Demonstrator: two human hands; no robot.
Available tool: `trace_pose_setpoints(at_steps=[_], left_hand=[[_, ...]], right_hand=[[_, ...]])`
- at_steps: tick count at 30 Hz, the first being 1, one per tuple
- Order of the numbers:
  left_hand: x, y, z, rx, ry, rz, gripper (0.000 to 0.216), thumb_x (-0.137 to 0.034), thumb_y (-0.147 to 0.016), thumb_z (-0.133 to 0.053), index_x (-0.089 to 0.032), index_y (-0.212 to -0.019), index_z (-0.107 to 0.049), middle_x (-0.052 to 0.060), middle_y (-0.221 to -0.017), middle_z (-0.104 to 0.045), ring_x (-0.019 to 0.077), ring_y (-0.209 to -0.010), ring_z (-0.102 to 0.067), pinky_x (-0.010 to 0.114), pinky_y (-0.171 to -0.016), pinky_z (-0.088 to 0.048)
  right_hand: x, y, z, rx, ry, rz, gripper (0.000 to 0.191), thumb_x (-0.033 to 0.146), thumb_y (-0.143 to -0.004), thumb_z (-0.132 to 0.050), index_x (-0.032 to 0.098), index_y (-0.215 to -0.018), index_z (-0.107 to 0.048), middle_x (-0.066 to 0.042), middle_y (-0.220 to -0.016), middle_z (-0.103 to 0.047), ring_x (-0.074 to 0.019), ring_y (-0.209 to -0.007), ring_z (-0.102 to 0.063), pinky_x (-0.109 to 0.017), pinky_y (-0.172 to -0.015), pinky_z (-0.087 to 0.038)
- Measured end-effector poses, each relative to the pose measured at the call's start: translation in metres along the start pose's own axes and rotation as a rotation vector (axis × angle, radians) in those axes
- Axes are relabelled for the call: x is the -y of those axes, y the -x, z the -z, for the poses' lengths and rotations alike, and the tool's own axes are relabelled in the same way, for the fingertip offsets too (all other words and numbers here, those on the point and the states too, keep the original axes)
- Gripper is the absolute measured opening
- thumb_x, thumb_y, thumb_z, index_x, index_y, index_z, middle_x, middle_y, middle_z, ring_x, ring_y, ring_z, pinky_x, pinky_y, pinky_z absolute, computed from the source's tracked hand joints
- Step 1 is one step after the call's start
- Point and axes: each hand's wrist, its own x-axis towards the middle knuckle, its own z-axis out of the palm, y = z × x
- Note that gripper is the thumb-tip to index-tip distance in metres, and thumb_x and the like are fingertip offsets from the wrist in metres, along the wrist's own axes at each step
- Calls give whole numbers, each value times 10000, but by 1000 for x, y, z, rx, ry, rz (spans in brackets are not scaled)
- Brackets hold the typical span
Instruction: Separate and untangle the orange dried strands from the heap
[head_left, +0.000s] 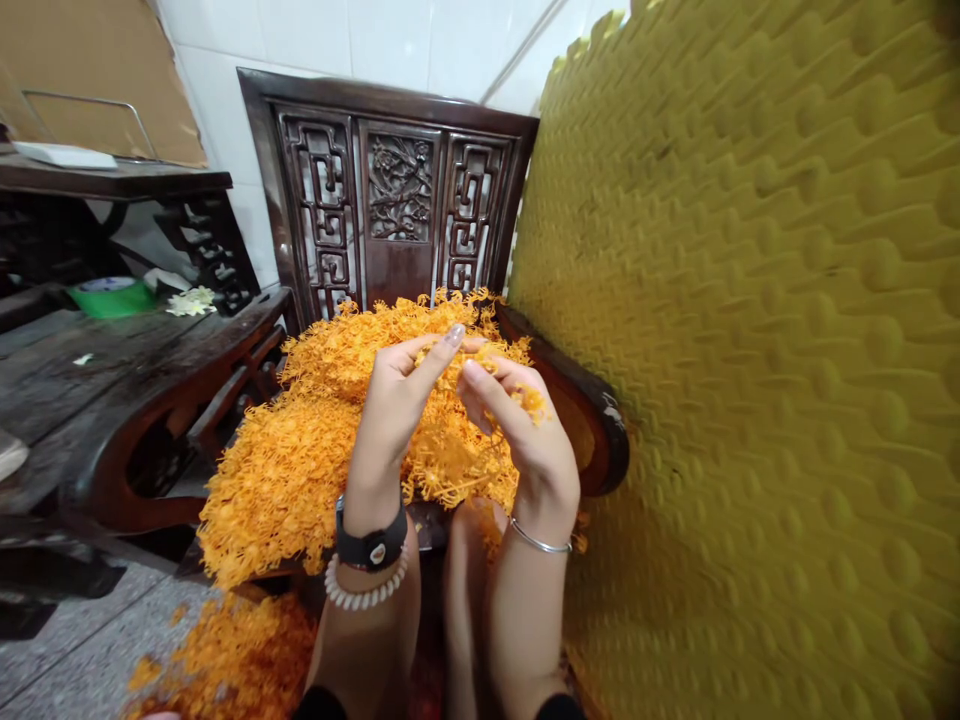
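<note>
A big heap of small orange plastic flower pieces (300, 440) covers the seat of a dark carved wooden chair (397, 190). Both hands are raised over the heap, close together. My left hand (394, 400), with a black watch and a white bead bracelet on the wrist, pinches an orange sprig (450, 455) that hangs down between the hands. My right hand (517, 425), wearing a thin silver bangle, has its fingers curled round the same cluster of orange pieces from the other side.
A large yellow bumpy foam sheet (765, 360) stands right beside my right arm. More orange pieces (225, 655) lie on the grey floor below. At left, a dark wooden bench (97, 370) carries a green tape roll (112, 296) and pale flower bits (191, 301).
</note>
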Motion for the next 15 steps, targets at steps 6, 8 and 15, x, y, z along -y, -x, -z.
trace_pose_setpoints(at_steps=[6,8,15], left_hand=[[4,-2,-6,-117,221,24,256,-398,-836,-533,-192,-822,-685,36,-827,-722,168,-898,-662,337,-868,-508],[4,-2,-10,-136,311,99,277,-417,-856,-484,-201,-866,-657,36,-894,-718,181,-977,-644,338,-848,-528],[-1,2,-26,-186,451,242,232,-324,-886,-375,-204,-889,-574,23,-941,-701,177,-1154,-550,336,-885,-527]], right_hand=[[-6,-9,-10,22,-152,-23,443,477,-806,-526,200,-502,-363,68,-461,-227,-53,-407,-183,-252,-402,-126],[-9,-15,-16,-22,-213,-26,490,553,-759,-532,217,-481,-310,73,-449,-182,-56,-393,-151,-248,-382,-109],[-17,-21,-19,-177,-415,52,575,556,-671,-596,218,-445,-191,87,-396,-105,-41,-339,-72,-244,-332,-59]])
